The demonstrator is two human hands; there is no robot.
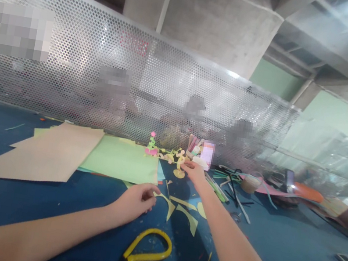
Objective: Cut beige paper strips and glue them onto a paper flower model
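My right hand reaches out to a small yellow paper craft with a round base and a curled upright part. Its fingertips are closed at the craft's upper part. My left hand rests over the table near the cut paper scraps, fingers loosely curled and apart, with nothing visible in them. Nearer to me lie scissors with yellow handles, their blades partly cut off by the lower edge. Beside the yellow craft stands a pink and green paper craft.
Brown paper and green paper sheets lie at left. Pipe cleaners, a roll of tape and an orange object are on the right. A perforated metal screen runs along the table's back, with blurred people behind it.
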